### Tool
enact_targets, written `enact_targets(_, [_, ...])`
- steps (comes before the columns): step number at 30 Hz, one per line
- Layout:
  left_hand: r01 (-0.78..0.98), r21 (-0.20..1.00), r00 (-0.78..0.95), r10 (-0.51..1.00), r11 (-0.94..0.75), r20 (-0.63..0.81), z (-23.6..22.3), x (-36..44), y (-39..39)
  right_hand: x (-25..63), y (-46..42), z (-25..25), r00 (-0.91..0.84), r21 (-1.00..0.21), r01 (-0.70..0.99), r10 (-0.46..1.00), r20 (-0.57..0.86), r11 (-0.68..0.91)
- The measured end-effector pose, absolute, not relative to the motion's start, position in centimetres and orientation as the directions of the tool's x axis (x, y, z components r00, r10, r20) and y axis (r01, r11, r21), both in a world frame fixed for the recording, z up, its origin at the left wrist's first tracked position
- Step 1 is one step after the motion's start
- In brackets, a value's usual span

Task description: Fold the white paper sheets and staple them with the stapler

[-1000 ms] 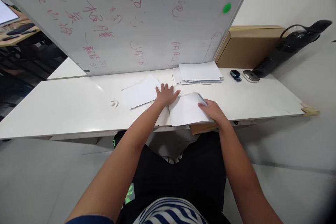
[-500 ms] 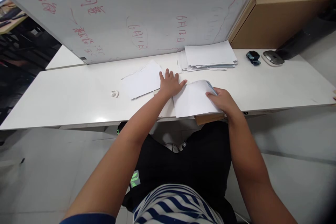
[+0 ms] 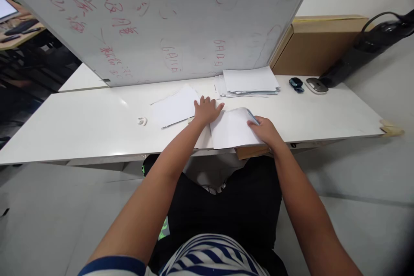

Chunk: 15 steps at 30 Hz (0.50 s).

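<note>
So the person has some thin white paper, call it the bent paper (image 3: 232, 129), at the front edge of a glossy white table (image 3: 84, 125). It looks smooth and bows up softly on its right side, with a bluish edge showing near the fingers. The right hand (image 3: 265, 131) is clamped on that raised side, thumb on top. The left hand (image 3: 207, 111) is palm down with fingers spread apart, at the bent paper's upper left corner; can't really tell how much of it sits on paper versus tabletop.

Edge-wise, the bent paper's lower side runs right along the table's front edge, with a brown piece (image 3: 252, 152) showing just below. There's a wide open stretch of tabletop to the left and a smaller one to the right of the right hand.

Around that, a flat white sheet (image 3: 176, 105) lies just left of the left hand, with a small curved white thing (image 3: 142, 121) beyond it. Behind the bent paper is an uneven paper stack (image 3: 250, 80), backed by a hard, smooth whiteboard (image 3: 145, 30) with red writing. Back right: a dark watch (image 3: 296, 84), a rounded mouse (image 3: 317, 86), a boxy cardboard carton (image 3: 323, 47) and a shiny black bottle (image 3: 359, 51), all closing off that corner.
</note>
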<state>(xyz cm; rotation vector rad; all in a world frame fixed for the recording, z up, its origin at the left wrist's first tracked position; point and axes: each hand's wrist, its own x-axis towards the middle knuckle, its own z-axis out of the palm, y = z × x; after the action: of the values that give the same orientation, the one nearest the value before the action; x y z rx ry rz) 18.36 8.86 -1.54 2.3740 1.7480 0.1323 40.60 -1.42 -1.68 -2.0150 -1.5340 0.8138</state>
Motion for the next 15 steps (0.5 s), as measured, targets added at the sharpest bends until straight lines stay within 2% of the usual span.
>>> enact_targets(4, [0.923, 0.242, 0.306, 0.952, -0.301, 0.015, -1.5, 18.2, 8.5, 40.0, -2.8, 0.2, 0.193, -0.695, 0.682, 0.973, -0.129, -0.228])
enact_targets(8, [0.904, 0.302, 0.317, 0.949, -0.304, 0.007, -1.3, 18.2, 8.4, 39.2, -3.9, 1.5, 0.239, -0.63, 0.746, 0.97, -0.045, -0.213])
enact_targets(15, [0.842, 0.429, 0.357, 0.934, -0.328, 0.015, -0.8, 17.5, 8.6, 39.6, -3.9, -0.6, 0.308, -0.682, 0.634, 0.928, -0.209, -0.364])
